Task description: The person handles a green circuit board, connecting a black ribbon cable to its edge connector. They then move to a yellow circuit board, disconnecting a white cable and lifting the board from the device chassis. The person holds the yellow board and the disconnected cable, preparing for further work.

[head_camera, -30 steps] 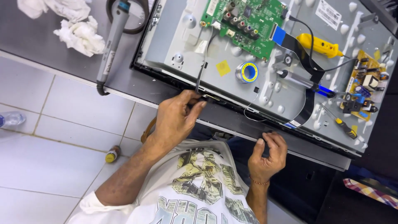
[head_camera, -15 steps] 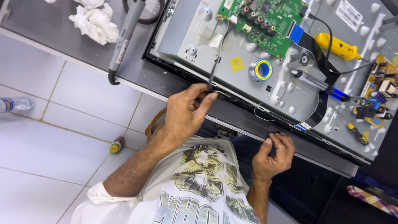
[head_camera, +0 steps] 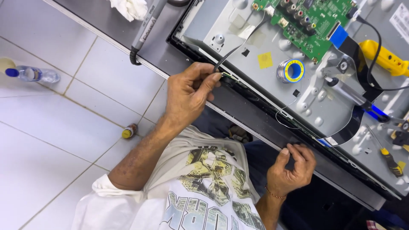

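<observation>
Closest to the camera, on the lower side of the picture, the right hand (head_camera: 294, 170): fingers curled and nearly closed, fingertips pressed on the near black bezel edge (head_camera: 260, 113) of an opened flat television lying face down on the grey workbench (head_camera: 106, 23). Not possible to tell whether anything small sits inside that curl. A little further and more to the left, the left hand (head_camera: 187, 91): thumb and forefinger pinched together on the lower end of a thin dark flat cable (head_camera: 232, 53), other fingers loosely bent. From the pinch at the bezel edge, rising slanted over the grey metal back plate (head_camera: 221, 25) toward the green circuit board (head_camera: 317, 19). Probably very light, soft in bending and easy to crease or tear, so best held flat between two fingertips close to its end, not pulled from the middle. Beyond the hands, on the plate, a solder spool (head_camera: 291, 70) with blue core, a wide black ribbon (head_camera: 362, 55), a yellow tool (head_camera: 385, 57). At the far left of the bench, a grey pen-shaped rotary tool (head_camera: 147, 25) and a white rag (head_camera: 130, 8).
</observation>
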